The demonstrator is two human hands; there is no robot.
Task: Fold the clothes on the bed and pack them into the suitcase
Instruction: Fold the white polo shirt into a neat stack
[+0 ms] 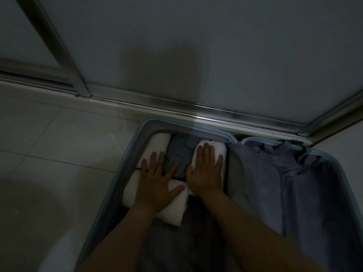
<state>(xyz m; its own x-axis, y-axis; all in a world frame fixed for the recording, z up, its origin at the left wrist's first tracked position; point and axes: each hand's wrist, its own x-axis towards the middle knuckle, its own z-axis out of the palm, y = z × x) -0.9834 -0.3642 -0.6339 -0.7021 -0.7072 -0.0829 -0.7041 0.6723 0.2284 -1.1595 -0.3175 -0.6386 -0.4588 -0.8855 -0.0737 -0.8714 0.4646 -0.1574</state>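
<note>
Dim light. Open hard-shell suitcase with a pale blue rim lies flat on pale floor tiles. Its far end butts against the metal sliding-door track; a frosted door panel stands behind that. Nothing lies over the packed half except the person's two forearms.

The suitcase's right half shows loose lavender-grey fabric lining, rumpled.

The left half holds the clothes: white rolled garments along the outer wall and at the far end, and one crumpled grey-blue garment wedged between the two far white rolls. A dark strap crosses under the hands.

The suitcase's long axis runs from the door track back toward the person. The white rolls lie roughly along that same line, side by side.

Left hand: flat, fingers spread wide, pressing down on a white roll, fingertips reaching the grey-blue garment. Right hand: flat, fingers straight, pressing the far white roll nearest the suitcase's hinge.
</note>
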